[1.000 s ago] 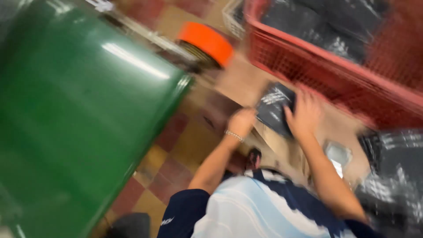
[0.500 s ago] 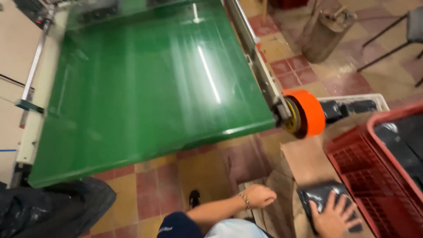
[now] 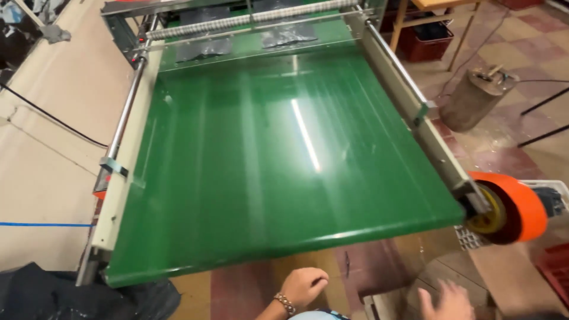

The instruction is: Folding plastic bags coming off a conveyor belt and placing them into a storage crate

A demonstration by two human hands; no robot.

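Two bare hands at bottom edge | left hand (image 3: 303,285) loosely curled, holding nothing, just below green conveyor belt (image 3: 278,160) filling the centre | right hand (image 3: 448,299) fingers spread, empty, lower right | orange roller cap (image 3: 514,207) right, beside belt end

Right hand (image 3: 446,301) blurred, cut off at btm edge; left hand's (image 3: 303,285) wrist too.
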